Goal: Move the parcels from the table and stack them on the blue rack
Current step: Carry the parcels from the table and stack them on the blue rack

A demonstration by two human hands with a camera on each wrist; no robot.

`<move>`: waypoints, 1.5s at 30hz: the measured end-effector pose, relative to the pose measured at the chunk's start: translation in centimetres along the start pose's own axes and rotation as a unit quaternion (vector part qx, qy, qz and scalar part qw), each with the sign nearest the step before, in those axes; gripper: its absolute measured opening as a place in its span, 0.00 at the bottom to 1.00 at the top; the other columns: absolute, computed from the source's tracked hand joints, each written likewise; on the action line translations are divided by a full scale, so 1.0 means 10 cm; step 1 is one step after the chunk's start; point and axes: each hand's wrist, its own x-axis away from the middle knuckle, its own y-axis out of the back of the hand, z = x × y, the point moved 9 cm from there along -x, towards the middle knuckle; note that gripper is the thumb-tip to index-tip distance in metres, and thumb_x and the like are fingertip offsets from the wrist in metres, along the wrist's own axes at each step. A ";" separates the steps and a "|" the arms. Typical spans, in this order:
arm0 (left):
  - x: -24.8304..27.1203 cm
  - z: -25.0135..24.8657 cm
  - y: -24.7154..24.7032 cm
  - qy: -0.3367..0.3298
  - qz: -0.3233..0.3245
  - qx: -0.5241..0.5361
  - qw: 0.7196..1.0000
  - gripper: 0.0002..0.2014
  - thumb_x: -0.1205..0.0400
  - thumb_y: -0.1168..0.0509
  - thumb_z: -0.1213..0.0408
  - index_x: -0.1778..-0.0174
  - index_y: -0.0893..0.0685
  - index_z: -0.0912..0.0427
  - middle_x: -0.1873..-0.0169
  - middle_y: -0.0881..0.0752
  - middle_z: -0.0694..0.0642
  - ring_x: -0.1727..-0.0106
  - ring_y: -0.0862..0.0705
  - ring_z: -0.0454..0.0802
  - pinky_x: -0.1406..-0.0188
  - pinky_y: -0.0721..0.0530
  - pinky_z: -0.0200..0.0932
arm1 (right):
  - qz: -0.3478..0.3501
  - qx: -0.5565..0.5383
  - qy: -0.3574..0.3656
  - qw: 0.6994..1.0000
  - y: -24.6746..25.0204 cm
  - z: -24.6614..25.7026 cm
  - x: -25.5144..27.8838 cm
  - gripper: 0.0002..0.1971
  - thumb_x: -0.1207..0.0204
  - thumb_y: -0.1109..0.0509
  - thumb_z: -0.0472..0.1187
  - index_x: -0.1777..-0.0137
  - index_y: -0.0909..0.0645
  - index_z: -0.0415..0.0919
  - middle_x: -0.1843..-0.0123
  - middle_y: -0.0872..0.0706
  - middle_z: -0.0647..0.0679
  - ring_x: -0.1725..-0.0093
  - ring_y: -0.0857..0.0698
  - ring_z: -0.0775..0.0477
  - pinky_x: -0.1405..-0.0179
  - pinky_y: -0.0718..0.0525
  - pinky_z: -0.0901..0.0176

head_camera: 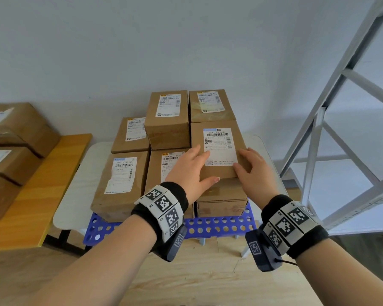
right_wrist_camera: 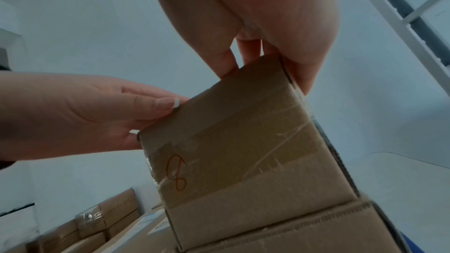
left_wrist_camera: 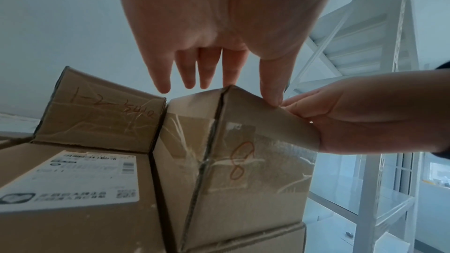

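Observation:
The blue perforated rack (head_camera: 210,226) carries several taped cardboard parcels in stacked rows. The top front-right parcel (head_camera: 218,129), with a white label and a red "8" on its near face (right_wrist_camera: 176,172), sits on two others. My left hand (head_camera: 190,171) lies with straight fingers across its top, the thumb at the near left edge (left_wrist_camera: 272,95). My right hand (head_camera: 254,168) wraps the near right corner, thumb on top and fingers over the right edge (right_wrist_camera: 304,76). Neither hand holds anything else.
More parcels (head_camera: 20,127) are piled on a wooden table (head_camera: 42,184) at the left. The rack stands on a white tabletop (head_camera: 75,184). A grey metal shelving frame (head_camera: 329,107) rises close on the right. A pale wall stands just behind the stack.

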 end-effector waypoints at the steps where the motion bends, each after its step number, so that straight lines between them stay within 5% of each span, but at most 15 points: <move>1: 0.00 -0.01 0.00 -0.008 0.000 -0.012 1.000 0.36 0.19 0.39 0.46 0.19 0.43 0.53 0.18 0.48 0.53 0.18 0.49 0.49 0.22 0.49 0.44 | 0.003 0.006 -0.001 1.000 -0.02 -0.01 0.00 0.24 0.17 0.38 0.42 0.22 0.33 0.44 0.18 0.37 0.48 0.22 0.35 0.47 0.26 0.36 0.58; 13: 0.01 0.02 -0.05 -0.002 0.032 -0.058 0.998 0.35 0.17 0.45 0.43 0.18 0.45 0.57 0.18 0.48 0.55 0.18 0.48 0.49 0.22 0.45 0.44 | 0.008 0.004 0.005 1.000 -0.08 -0.04 0.02 0.24 0.17 0.39 0.43 0.21 0.35 0.45 0.17 0.41 0.47 0.19 0.40 0.48 0.24 0.41 0.60; 24: 0.02 0.04 -0.02 0.016 0.034 -0.013 0.999 0.35 0.19 0.40 0.44 0.19 0.41 0.56 0.18 0.45 0.54 0.19 0.44 0.49 0.22 0.44 0.45 | 0.028 0.023 -0.003 0.999 -0.05 0.00 0.04 0.23 0.16 0.41 0.43 0.22 0.33 0.43 0.16 0.45 0.45 0.19 0.40 0.45 0.23 0.37 0.54; 31: 0.06 0.02 -0.02 0.016 0.025 -0.011 0.999 0.35 0.19 0.40 0.44 0.19 0.41 0.55 0.18 0.45 0.54 0.19 0.45 0.49 0.22 0.44 0.47 | 0.023 0.027 0.013 0.999 -0.03 0.04 0.08 0.22 0.16 0.41 0.41 0.22 0.32 0.40 0.16 0.42 0.45 0.19 0.40 0.46 0.23 0.40 0.58; 39: 0.17 0.05 0.12 0.028 -0.014 0.018 0.999 0.32 0.18 0.41 0.45 0.20 0.39 0.52 0.19 0.43 0.50 0.20 0.43 0.46 0.23 0.43 0.44 | -0.014 0.005 0.078 0.997 -0.02 0.36 0.14 0.19 0.17 0.39 0.39 0.27 0.26 0.42 0.20 0.34 0.48 0.22 0.34 0.45 0.24 0.32 0.48; 42: 0.30 0.16 0.27 0.044 -0.047 0.029 0.998 0.29 0.17 0.42 0.47 0.21 0.38 0.51 0.19 0.41 0.49 0.20 0.41 0.45 0.24 0.43 0.42 | -0.004 -0.006 0.115 0.993 -0.13 0.61 0.19 0.18 0.17 0.39 0.39 0.29 0.24 0.43 0.22 0.30 0.50 0.22 0.34 0.51 0.26 0.38 0.65; 45: 0.47 0.36 0.44 0.053 -0.078 0.038 0.995 0.27 0.17 0.41 0.50 0.22 0.35 0.51 0.21 0.37 0.49 0.21 0.39 0.44 0.26 0.43 0.39 | 0.015 -0.018 0.147 0.989 -0.30 0.87 0.28 0.16 0.17 0.40 0.38 0.31 0.23 0.43 0.31 0.22 0.50 0.37 0.28 0.62 0.48 0.37 0.89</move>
